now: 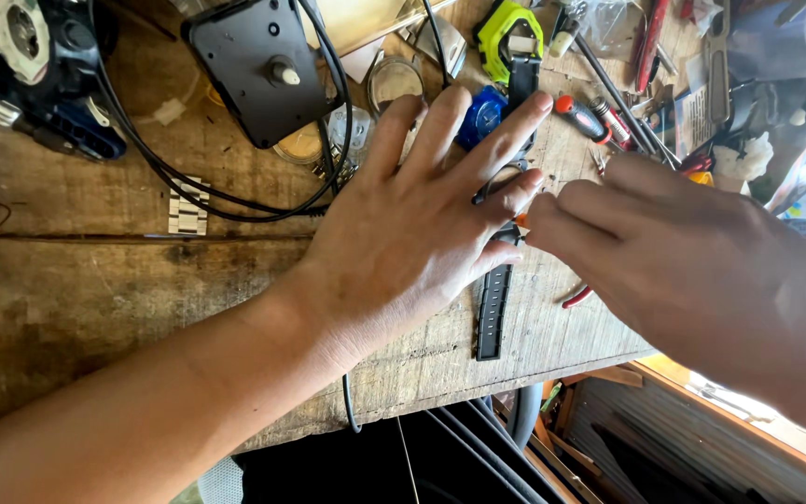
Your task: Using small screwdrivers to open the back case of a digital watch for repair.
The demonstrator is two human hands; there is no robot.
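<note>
Spreading your left hand (pixel 422 219) flat, fingers splayed and grip released, you press on a black watch strap (pixel 492 313) lying on the worn wooden surface (pixel 95 289) near its front edge. Your right hand (pixel 692 271) meets it from the right, fingertips (pixel 545 213) touching the left little finger over the strap's upper part; whether that grip pinches anything cannot be told.

- Black clock movement (pixel 258 65), upper centre, ringed by a black cable (pixel 235 201).
- Metal bracelet links (pixel 187 213), left of the wrist.
- Blue watch case (pixel 483 114), under the fingertips.
- Lime-green watch case (pixel 507 37), above it.
- Red-handled screwdriver (pixel 582 117), right of that.
</note>
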